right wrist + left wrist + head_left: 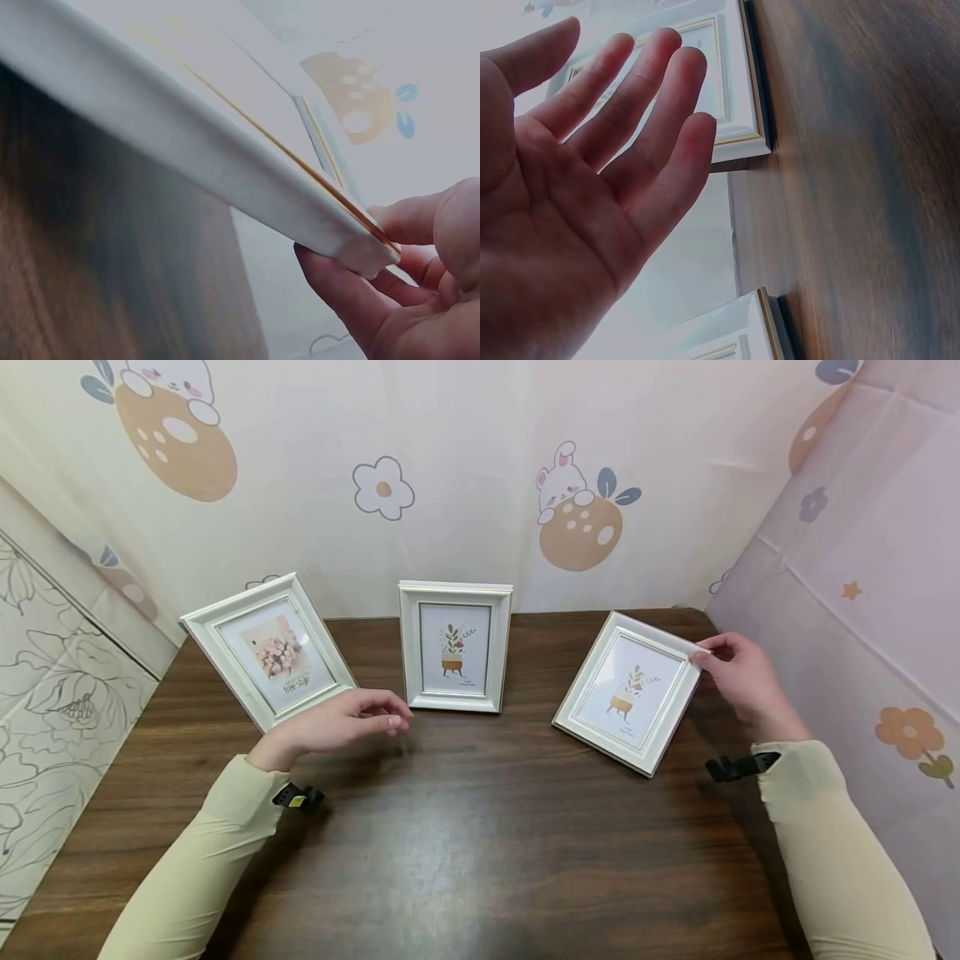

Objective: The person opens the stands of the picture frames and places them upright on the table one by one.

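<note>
My right hand (750,681) pinches the upper right corner of a white picture frame (671,706) with a potted-plant print. In the right wrist view, thumb and fingers (341,289) clasp that corner from both sides. The frame leans back at an angle on the right of the table. My left hand (333,722) holds nothing; its fingers are loosely bent, palm visible in the left wrist view. It hovers in front of a second white frame (255,693) with a pink flower picture, covering its lower corner. A third white frame (455,703) with a plant print stands upright in the middle.
The dark wooden table (480,852) runs back to a pale curtain (465,410) printed with rabbits, fruit and flowers. Another curtain side (862,635) borders the right, and a panel with line-drawn flowers (60,718) borders the left.
</note>
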{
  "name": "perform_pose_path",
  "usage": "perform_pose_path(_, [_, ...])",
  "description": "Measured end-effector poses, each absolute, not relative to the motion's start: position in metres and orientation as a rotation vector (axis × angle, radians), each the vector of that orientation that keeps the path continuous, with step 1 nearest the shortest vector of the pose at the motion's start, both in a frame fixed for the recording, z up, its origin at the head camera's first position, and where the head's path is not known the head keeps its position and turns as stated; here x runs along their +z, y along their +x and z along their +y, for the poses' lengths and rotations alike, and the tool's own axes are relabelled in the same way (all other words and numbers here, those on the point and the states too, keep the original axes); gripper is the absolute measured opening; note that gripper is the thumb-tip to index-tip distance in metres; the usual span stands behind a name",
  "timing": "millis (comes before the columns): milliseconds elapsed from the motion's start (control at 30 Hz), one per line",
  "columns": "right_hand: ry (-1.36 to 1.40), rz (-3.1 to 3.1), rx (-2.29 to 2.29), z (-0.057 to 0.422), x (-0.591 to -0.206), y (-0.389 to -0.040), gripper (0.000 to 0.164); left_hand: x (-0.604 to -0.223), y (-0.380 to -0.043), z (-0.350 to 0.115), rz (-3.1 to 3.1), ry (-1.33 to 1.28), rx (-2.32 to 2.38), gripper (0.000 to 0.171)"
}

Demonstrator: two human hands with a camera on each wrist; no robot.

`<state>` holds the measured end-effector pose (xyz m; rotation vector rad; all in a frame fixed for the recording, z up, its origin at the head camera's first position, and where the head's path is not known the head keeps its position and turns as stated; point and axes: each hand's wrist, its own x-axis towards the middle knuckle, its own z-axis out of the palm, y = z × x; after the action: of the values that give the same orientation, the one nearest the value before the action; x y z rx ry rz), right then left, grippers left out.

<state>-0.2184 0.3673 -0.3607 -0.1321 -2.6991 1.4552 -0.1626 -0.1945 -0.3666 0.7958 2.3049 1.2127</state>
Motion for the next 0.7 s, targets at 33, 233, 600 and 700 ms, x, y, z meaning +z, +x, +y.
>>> perform_pose_path(33, [-0.126, -2.687, 1.477, 0.367, -0.359, -0.218, 0.029, -0.367, -0.163, -0.194, 2.301, 0.792, 1.22, 0.022])
perform_pose_path(233, [-0.028, -2.58, 1.661, 0.366, -0.351, -0.215, 0.013, -0.367, -0.165, -0.195, 2.285, 0.792, 1.283, 0.021])
perform_pose_path(600, [0.078, -2.391, 1.965, 0.358, -0.34, -0.21, 0.01, -0.368, -0.166, -0.193, 2.286, 0.774, 1.322, 0.02])
perform_pose_path(700, [0.084, -2.379, 1.964, 0.355, -0.337, -0.208, 0.009, -0.369, -0.167, -0.192, 2.285, 0.767, 1.336, 0.02])
